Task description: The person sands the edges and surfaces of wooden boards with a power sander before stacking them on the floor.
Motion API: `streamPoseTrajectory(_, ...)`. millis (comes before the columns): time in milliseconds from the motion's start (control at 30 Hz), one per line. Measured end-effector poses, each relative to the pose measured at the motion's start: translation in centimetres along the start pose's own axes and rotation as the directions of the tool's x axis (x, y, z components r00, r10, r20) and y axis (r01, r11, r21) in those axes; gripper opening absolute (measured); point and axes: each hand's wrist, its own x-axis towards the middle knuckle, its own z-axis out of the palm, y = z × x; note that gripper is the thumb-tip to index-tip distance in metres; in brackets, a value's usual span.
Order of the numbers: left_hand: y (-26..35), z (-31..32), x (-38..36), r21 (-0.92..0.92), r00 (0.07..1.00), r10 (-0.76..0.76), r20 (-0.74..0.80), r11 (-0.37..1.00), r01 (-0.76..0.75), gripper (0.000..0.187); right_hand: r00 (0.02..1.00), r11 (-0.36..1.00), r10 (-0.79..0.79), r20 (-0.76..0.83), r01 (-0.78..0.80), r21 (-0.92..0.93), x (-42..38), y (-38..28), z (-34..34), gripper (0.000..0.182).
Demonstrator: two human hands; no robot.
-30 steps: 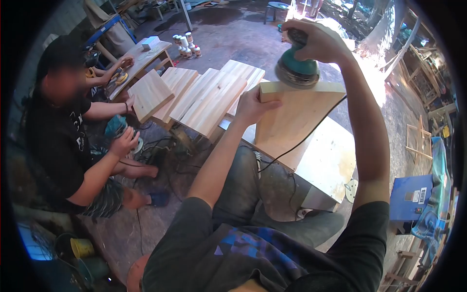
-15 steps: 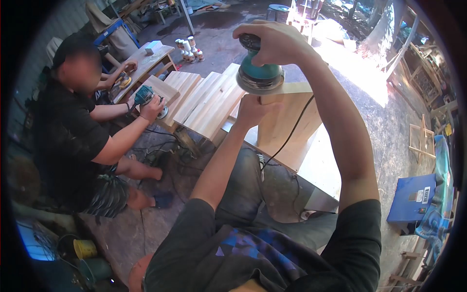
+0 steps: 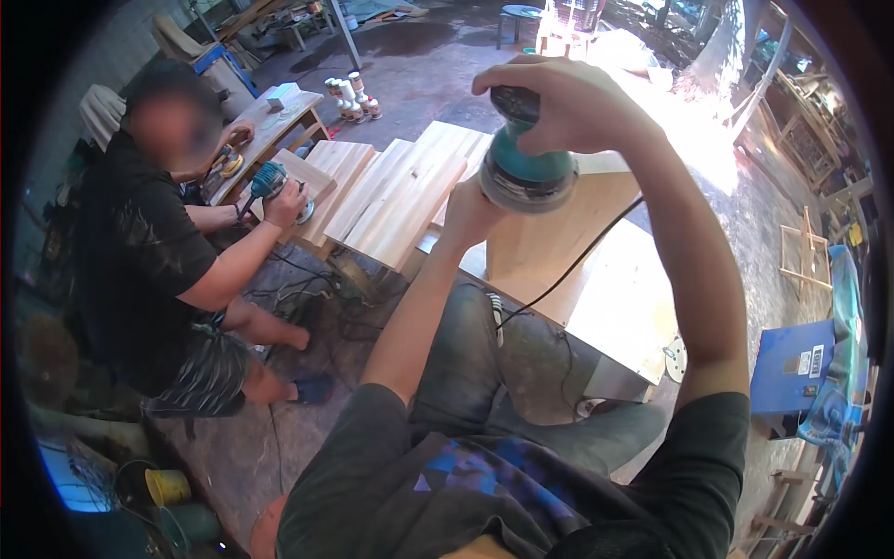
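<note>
Sander (image 3: 528, 172) shifted rightward, right hand (image 3: 551, 104) arched over its top, gripping it, left hand (image 3: 473, 214) clasping the standing board (image 3: 554, 235).

Out across the concrete floor (image 3: 433, 79), grey-brown and scuffed, a dark stain (image 3: 410, 37) spreads near the far side, and there's the slim metal post (image 3: 342, 33) standing just this side of it! Over on the left, a greyish wall (image 3: 70, 121) runs in shade, with a yellow bucket (image 3: 168, 486) and a dark green bucket (image 3: 191, 524) down in the lower corner. Up top, a low wooden table (image 3: 267, 130) carries a small pale box (image 3: 283, 96), white containers (image 3: 354, 98) clustered on the floor nearby. And look at that sunlight (image 3: 698, 154), blazing white by the tree trunk (image 3: 717, 56)! Along the right, a wooden frame (image 3: 805, 253) stands above the blue cabinet (image 3: 792, 363), while the pale worktop (image 3: 624, 303) gleams nearer the middle.
</note>
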Motion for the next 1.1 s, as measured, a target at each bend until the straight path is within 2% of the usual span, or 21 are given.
streamPoseTrajectory(67,0.0,0.1,-0.1,-0.058,0.999,-0.038,0.002,0.998,0.038,0.046,0.996,0.997,0.022,0.083,-0.028,0.072,-0.8,0.8,-1.3,0.075)
streamPoseTrajectory(133,0.2,0.4,-0.3,-0.209,0.999,-0.039,0.009,0.977,0.040,0.047,0.991,0.995,0.045,0.122,-0.055,0.079,-1.5,1.0,-2.0,0.076)
streamPoseTrajectory(300,-1.4,0.9,0.3,-0.234,0.999,-0.030,0.020,0.972,0.034,0.047,0.994,0.996,0.085,0.067,-0.084,-0.014,-1.2,0.7,-1.3,0.079)
streamPoseTrajectory(400,-1.3,1.1,0.1,-0.235,1.000,-0.020,-0.012,0.972,0.017,0.047,0.992,0.994,0.102,0.076,-0.104,0.028,-1.3,1.6,-1.7,0.080)
streamPoseTrajectory(500,-1.5,1.3,0.0,-0.202,0.999,-0.025,-0.023,0.979,0.020,0.046,0.935,0.952,0.304,0.183,-0.306,-0.019,-2.6,2.4,-3.7,0.076)
streamPoseTrajectory(633,-2.5,1.5,0.3,-0.250,1.000,-0.019,-0.015,0.968,0.015,0.046,0.928,0.937,0.350,0.130,-0.349,-0.028,-4.8,7.9,-3.8,0.077)
streamPoseTrajectory(833,-2.2,1.4,0.2,-0.363,0.999,0.037,0.013,0.931,-0.030,0.050,0.889,0.891,0.453,0.068,-0.447,-0.085,-8.0,12.0,-5.2,0.074)
streamPoseTrajectory(933,-2.3,1.3,0.2,-0.362,1.000,0.001,0.030,0.932,0.010,0.050,0.863,0.862,0.504,0.043,-0.499,-0.086,-9.1,13.2,-5.6,0.074)
streamPoseTrajectory(1100,-1.4,1.0,0.0,-0.308,0.999,-0.018,0.042,0.951,0.030,0.046,0.847,0.849,0.525,0.085,-0.513,-0.125,-9.4,14.3,-6.0,0.078)
